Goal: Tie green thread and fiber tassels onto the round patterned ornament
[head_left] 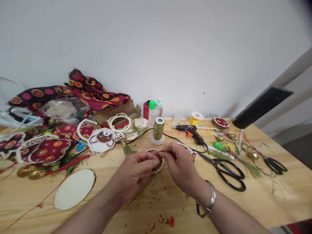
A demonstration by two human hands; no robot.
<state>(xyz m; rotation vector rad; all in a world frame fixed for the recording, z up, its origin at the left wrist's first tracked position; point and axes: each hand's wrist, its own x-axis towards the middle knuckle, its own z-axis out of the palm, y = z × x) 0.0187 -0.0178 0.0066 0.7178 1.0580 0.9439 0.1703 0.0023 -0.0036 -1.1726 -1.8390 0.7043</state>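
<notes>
A single view here, and it comes from the person's own head, facing forward and down over the surface [263,198]. It's close in: left fingers [148,165] and right fingers [173,148] sit near mid-view. And what a wide look, climbing from the near part to the pale wall [156,58] beyond, reaching past the surface's right edge!

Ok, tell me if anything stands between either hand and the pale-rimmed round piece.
Nothing visible does: the left hand and right hand partly cover the round piece in this view, though whether they touch it is unclear. The olive thread spool stands beyond it.
</notes>
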